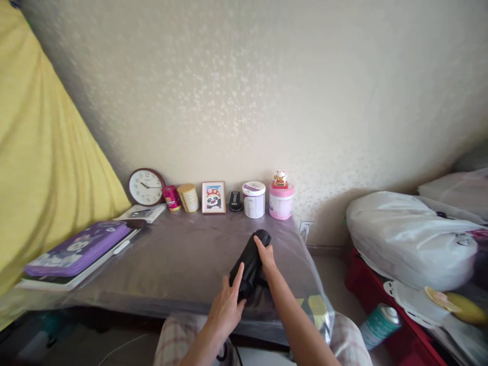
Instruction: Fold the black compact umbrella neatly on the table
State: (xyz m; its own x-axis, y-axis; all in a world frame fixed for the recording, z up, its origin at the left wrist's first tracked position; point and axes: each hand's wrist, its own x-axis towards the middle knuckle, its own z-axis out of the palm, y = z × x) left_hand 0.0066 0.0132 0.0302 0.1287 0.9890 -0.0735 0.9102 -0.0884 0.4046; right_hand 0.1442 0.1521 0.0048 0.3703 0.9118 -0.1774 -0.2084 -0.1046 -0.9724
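Note:
A folded black umbrella lies slantwise over the front right part of the table, its far end pointing up and to the right. My left hand grips its near end, thumb and fingers on either side. Farther up, my right hand is closed around the right side near the far end. Some fingers of both hands are hidden behind the umbrella. A dark strap or loose fold shows below my right wrist.
Plastic film covers the table. Along the wall stand a clock, a panda picture frame and several tubs. A purple case lies left. Right of the table are a white bag and a spray can.

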